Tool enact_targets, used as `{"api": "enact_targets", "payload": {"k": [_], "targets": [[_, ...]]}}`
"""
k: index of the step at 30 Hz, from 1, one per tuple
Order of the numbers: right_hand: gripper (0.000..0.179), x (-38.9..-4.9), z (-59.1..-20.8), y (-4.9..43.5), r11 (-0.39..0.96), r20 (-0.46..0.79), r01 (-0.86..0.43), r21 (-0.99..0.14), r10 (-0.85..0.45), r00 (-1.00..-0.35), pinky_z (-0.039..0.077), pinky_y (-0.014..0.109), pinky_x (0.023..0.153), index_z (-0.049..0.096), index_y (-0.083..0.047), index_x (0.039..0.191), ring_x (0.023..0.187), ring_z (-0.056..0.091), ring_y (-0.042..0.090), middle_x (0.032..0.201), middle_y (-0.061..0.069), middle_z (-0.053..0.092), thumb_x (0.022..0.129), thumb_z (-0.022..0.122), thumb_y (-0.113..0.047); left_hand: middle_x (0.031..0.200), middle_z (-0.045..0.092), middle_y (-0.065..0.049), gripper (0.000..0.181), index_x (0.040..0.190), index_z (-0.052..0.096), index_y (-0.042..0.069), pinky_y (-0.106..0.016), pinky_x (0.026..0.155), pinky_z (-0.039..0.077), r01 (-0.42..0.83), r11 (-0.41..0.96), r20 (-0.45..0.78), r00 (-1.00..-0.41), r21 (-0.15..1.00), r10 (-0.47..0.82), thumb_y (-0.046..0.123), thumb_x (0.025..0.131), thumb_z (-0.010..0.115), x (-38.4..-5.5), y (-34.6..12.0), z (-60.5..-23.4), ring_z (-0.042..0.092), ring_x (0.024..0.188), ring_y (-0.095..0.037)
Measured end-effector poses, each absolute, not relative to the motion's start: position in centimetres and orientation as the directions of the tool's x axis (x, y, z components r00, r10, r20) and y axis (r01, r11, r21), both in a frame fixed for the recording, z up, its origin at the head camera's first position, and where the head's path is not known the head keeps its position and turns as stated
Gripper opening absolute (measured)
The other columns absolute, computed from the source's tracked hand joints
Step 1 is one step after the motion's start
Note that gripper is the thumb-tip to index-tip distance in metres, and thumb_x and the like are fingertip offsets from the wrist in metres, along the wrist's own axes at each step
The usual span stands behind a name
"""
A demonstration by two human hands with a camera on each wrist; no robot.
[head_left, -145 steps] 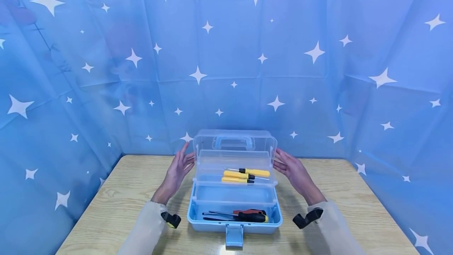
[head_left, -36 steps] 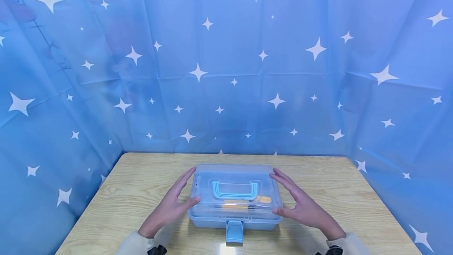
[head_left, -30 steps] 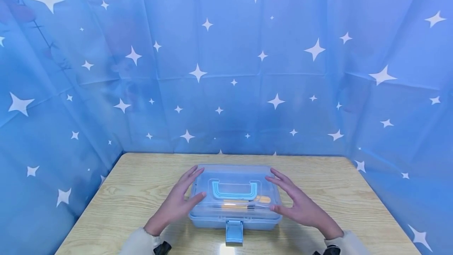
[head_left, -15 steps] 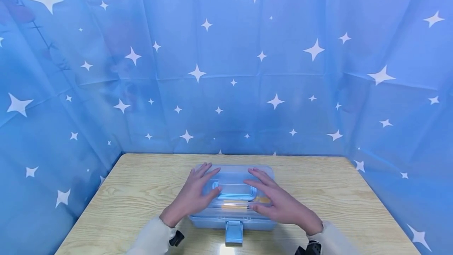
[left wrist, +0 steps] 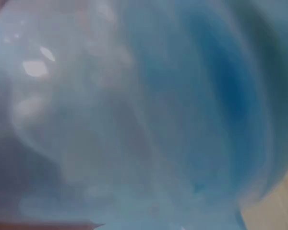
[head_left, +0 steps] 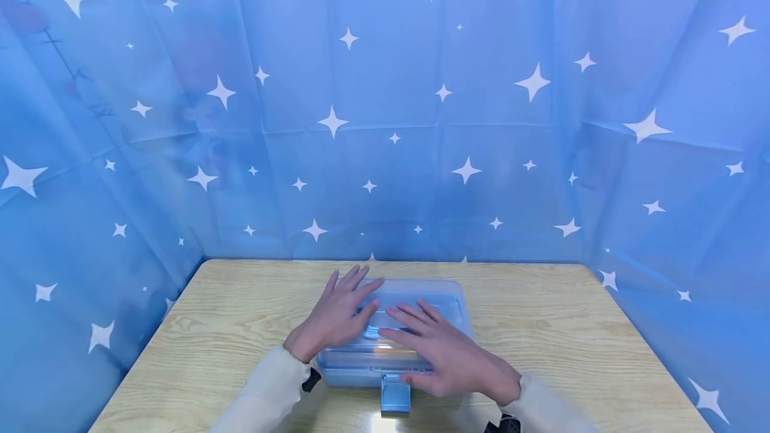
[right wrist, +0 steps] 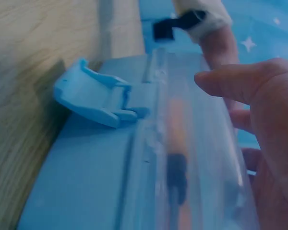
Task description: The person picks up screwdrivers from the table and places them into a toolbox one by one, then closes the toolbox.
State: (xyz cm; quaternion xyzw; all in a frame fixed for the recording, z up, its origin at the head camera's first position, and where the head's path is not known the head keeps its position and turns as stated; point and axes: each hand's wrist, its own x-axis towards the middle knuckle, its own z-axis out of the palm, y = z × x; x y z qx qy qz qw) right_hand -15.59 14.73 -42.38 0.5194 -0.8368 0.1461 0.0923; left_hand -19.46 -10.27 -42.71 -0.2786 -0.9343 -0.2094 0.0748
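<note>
A light-blue toolbox [head_left: 345, 377] with a clear lid [head_left: 451, 293] sits on the table, the lid down. Its front latch [head_left: 395, 394] hangs outward, unfastened; the right wrist view shows this latch [right wrist: 96, 93] close up. Through the lid shows a yellow screwdriver [right wrist: 176, 172] with a black collar. Over the lid's left part is my left hand [head_left: 337, 316], fingers spread. My right hand [head_left: 448, 356] hovers across the right front, fingers extended, thumb near the latch. Whether either hand touches the lid I cannot tell. The hands mostly cover the lid's blue handle.
The toolbox stands on a light wooden table [head_left: 541, 313]. A blue curtain [head_left: 385, 99] with white stars hangs behind and at both sides. The left wrist view is blurred, filled mostly by the toolbox's translucent plastic [left wrist: 134, 120].
The lid, raised at first with screwdrivers and other tools visible inside, has come down. Both hands have since moved inward from the box's sides to over the lid; the right also came nearer the latch.
</note>
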Motion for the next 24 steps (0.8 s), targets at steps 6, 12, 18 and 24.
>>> {"api": "enact_targets", "payload": {"k": [6,12,18,24], "targets": [[0.068,-15.2,-42.8,14.4,0.444,0.279,-0.895,-0.036,-0.856,-0.436,0.028,0.06,0.114,0.039,-0.019,0.153,0.147,0.029,0.035,0.16,0.012,0.032,0.093,0.063,-0.043,0.161,0.028,-0.011,0.05,0.153,0.039,0.022,-0.063,0.119,0.008,0.556,0.783,0.185,-0.832,0.278,0.524,0.039,0.107,0.033,-19.5,-10.2,-42.5,0.021,0.151,-0.032],[0.082,-14.9,-43.3,14.2,0.461,0.272,-0.883,0.083,-0.863,-0.425,0.029,0.057,0.114,0.03,-0.019,0.157,0.148,0.028,0.031,0.161,0.012,0.029,0.09,0.065,-0.05,0.162,0.026,-0.009,0.052,0.155,0.036,0.023,-0.064,0.119,0.009,0.556,0.792,0.175,-0.831,0.25,0.528,0.042,0.107,0.031,-19.5,-10.2,-42.6,0.022,0.151,-0.031],[0.072,-14.3,-43.5,13.8,0.388,0.304,-0.92,0.058,-0.884,-0.354,0.026,0.057,0.114,0.039,-0.024,0.153,0.147,0.03,0.028,0.16,0.01,0.031,0.09,0.066,-0.048,0.162,0.026,-0.01,0.052,0.155,0.036,0.023,-0.064,0.119,0.009,0.557,0.795,0.177,-0.83,0.239,0.529,0.042,0.107,0.031,-19.5,-10.2,-42.6,0.022,0.15,-0.031],[0.056,-13.9,-43.7,13.2,0.35,0.27,-0.931,0.101,-0.911,-0.313,0.028,0.058,0.113,0.054,-0.033,0.142,0.148,0.028,0.031,0.163,0.01,0.024,0.09,0.065,-0.052,0.162,0.027,-0.009,0.052,0.155,0.037,0.024,-0.064,0.119,0.01,0.555,0.797,0.178,-0.832,0.24,0.526,0.044,0.107,0.031,-19.5,-10.2,-42.7,0.023,0.15,-0.03]]}}
